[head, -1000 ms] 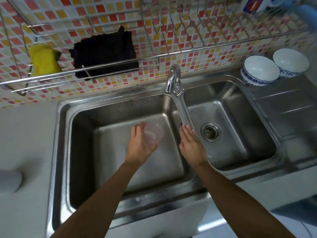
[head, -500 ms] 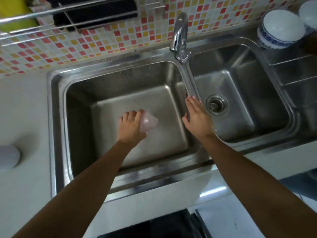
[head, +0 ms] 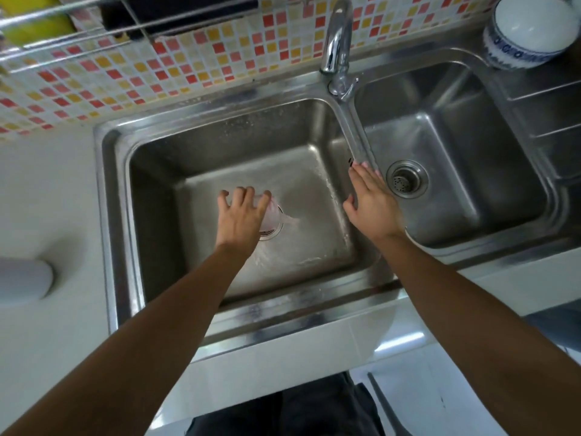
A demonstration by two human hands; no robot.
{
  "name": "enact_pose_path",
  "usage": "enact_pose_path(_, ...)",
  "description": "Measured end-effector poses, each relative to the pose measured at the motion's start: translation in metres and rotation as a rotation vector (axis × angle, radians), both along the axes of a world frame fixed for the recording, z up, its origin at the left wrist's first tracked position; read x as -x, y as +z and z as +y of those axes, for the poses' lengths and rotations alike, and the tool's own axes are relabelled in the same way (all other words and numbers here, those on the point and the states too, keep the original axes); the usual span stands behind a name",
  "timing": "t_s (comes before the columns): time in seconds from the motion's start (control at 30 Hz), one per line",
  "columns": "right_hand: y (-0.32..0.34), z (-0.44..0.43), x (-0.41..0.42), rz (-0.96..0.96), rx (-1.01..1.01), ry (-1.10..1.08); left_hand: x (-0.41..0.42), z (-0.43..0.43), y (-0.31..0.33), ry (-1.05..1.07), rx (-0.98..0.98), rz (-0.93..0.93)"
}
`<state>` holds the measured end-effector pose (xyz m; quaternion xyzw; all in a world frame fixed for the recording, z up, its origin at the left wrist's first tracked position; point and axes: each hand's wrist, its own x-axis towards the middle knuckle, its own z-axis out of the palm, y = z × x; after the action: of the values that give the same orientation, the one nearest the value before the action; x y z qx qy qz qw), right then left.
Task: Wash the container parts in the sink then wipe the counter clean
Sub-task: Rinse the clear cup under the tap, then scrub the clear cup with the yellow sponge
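Gripping one clear container (head: 273, 212), the left hand (head: 242, 215) hangs over two basins; right hand (head: 371, 202) flat, empty.

Head camera looks steeply down, close over the double sink (head: 107, 190).

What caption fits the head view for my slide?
Left hand tips a clear cup over the left basin; right hand touches the spout.
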<state>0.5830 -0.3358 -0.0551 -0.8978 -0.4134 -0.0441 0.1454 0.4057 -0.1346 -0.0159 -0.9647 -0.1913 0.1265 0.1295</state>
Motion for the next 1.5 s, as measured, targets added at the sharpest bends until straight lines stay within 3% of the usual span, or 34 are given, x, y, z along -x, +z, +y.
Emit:
enact_pose_path(0.27, 0.0, -0.001, 0.0, 0.012, 0.001, -0.001, -0.009, -0.01, 0.015, -0.197, -0.233, 0.029)
enact_pose_path(0.5, 0.003, -0.002, 0.002, 0.048, 0.0, -0.001, -0.007, -0.015, 0.024, -0.174, -0.243, 0.056)
enact_pose_path(0.57, 0.005, -0.004, 0.001, 0.106, -0.004, 0.017, -0.001, -0.019, 0.032, -0.052, -0.155, -0.02)
enact_pose_path(0.7, 0.02, -0.006, 0.002, 0.273, 0.008, 0.046, 0.024, -0.019, 0.045, 0.407, 0.271, -0.277)
enact_pose_path(0.77, 0.032, 0.0, 0.014, 0.328, -0.009, 0.009, 0.043, -0.016, 0.048, 0.466, 0.396, -0.348)
enact_pose_path(0.9, 0.069, 0.03, 0.071, 0.359, -0.259, 0.032, 0.079, -0.006, 0.057, 0.523, 0.506, -0.469)
enact_pose_path(1.1, 0.172, 0.126, 0.144, 0.154, -0.609, 0.349, 0.116, 0.018, 0.097, 0.585, 0.582, -0.674)
enact_pose_path(1.27, 0.265, 0.207, 0.156, -0.075, -0.726, 0.5, 0.133, 0.052, 0.137, 0.593, 0.628, -0.781)
enact_pose_path(1.37, 0.299, 0.25, 0.149, 0.0, -0.586, 0.409, 0.14, 0.073, 0.156, 0.584, 0.635, -0.825)
enact_pose_path(1.5, 0.318, 0.3, 0.129, 0.206, -0.123, 0.277, 0.15, 0.1, 0.167, 0.514, 0.677, -0.922)
